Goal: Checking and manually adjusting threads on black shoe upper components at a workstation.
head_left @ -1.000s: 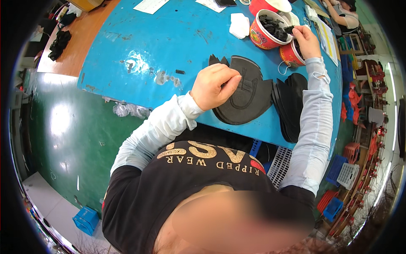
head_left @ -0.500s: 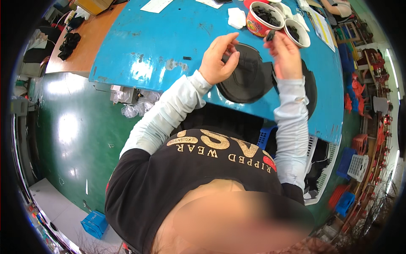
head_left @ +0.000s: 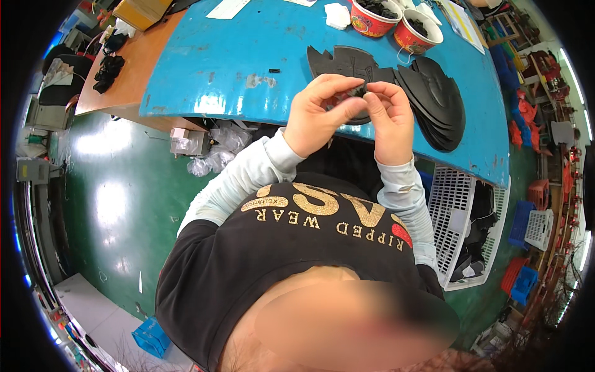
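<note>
My left hand (head_left: 316,116) and my right hand (head_left: 393,121) meet above the near edge of the blue table (head_left: 248,56). Their fingertips pinch a small black piece (head_left: 357,91), mostly hidden by the fingers, so its kind is unclear. Behind and partly under the hands lies a flat black rounded panel (head_left: 341,60) with raised shapes on it. To its right is a stack of similar black panels (head_left: 434,102). Two red-and-white tubs (head_left: 372,25) of small black pieces stand at the far side; the right-hand tub (head_left: 414,38) is nearer.
A white crate (head_left: 455,214) with black pieces stands below the table's right side. Papers (head_left: 462,28) lie at the far right, and a folded white item (head_left: 337,16) sits left of the tubs. A wooden-topped table (head_left: 133,74) adjoins at left.
My right hand has come back from beside the tubs with the small black piece, toward my body. My left hand has moved nearer too, and both now hold it together.
</note>
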Tool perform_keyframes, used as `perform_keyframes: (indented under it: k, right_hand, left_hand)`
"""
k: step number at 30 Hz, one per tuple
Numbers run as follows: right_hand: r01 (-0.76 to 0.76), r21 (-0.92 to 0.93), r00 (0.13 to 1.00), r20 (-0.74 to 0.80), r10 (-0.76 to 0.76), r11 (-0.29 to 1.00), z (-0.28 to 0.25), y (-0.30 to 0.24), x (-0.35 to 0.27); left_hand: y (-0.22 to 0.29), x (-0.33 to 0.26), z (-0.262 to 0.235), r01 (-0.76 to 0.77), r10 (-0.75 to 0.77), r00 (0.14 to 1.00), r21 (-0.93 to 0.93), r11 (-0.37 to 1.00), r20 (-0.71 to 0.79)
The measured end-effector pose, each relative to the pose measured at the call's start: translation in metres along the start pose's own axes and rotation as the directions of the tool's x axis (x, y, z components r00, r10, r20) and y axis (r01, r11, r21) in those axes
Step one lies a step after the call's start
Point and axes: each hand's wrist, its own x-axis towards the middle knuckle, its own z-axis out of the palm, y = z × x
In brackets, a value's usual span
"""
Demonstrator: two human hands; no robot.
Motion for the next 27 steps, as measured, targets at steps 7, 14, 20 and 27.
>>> perform_keyframes:
  k: [7, 14, 20, 27]
  right_hand:
    - [0.163, -0.200, 0.984, -0.042, -0.175, 0.966, -0.002, -0.004, -0.003]
    - [0.039, -0.346, 0.996, -0.063, -0.064, 0.938, -0.003, 0.021, 0.009]
    - [-0.047, -0.175, 0.999, -0.032, 0.042, 0.983, -0.002, 0.028, 0.007]
    - [-0.240, 0.190, 0.969, -0.004, 0.246, 0.952, -0.011, 0.026, 0.012]
  left_hand:
    - [-0.004, -0.002, -0.007, 0.355, -0.400, 0.916, -0.522, 0.776, 0.029]
    - [-0.021, 0.003, -0.005, 0.381, -0.411, 0.911, -0.439, 0.814, 0.028]
    - [-0.031, -0.001, -0.003, 0.381, -0.407, 0.909, -0.219, 0.898, -0.089]
    - [-0.037, 0.004, -0.009, 0.162, -0.162, 0.987, 0.026, 0.986, -0.014]
